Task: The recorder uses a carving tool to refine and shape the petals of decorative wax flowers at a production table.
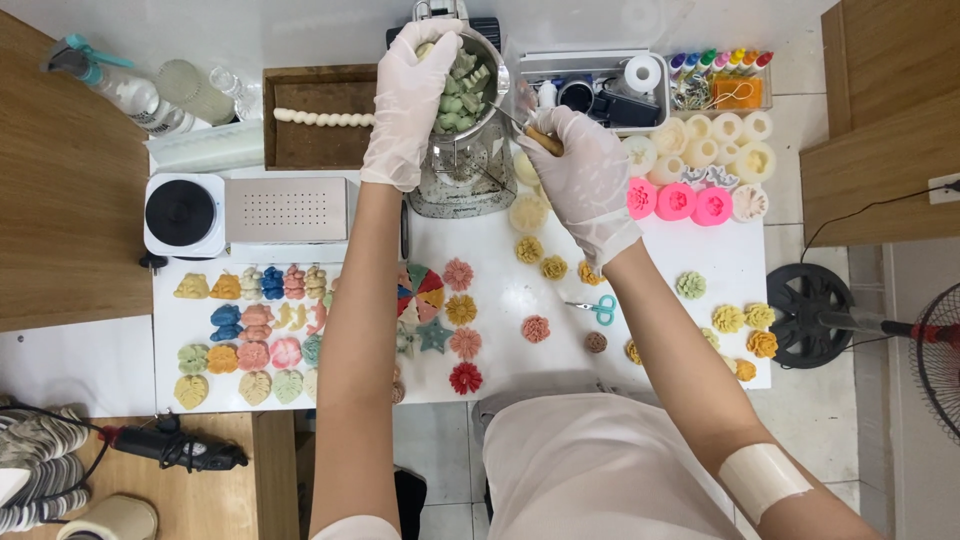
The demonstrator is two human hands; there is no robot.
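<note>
Both my hands wear thin white gloves. My left hand [408, 95] reaches over the rim of a metal pot [490, 70] at the back of the white table, its fingers on a pale green wax piece [452, 100] among several such pieces inside. My right hand [585, 170] is closed around a wooden-handled tool [540, 140] whose thin metal tip points into the pot. The pot rests on a speckled stand [462, 180].
Many coloured flower, leaf and bear-shaped wax pieces [250, 325] cover the table. Small blue-handled scissors [600, 308] lie near the middle. Pink moulds [680, 200], a white hot plate [182, 212], a wooden tray [320, 115], spray bottles and a floor fan [820, 315] surround the work area.
</note>
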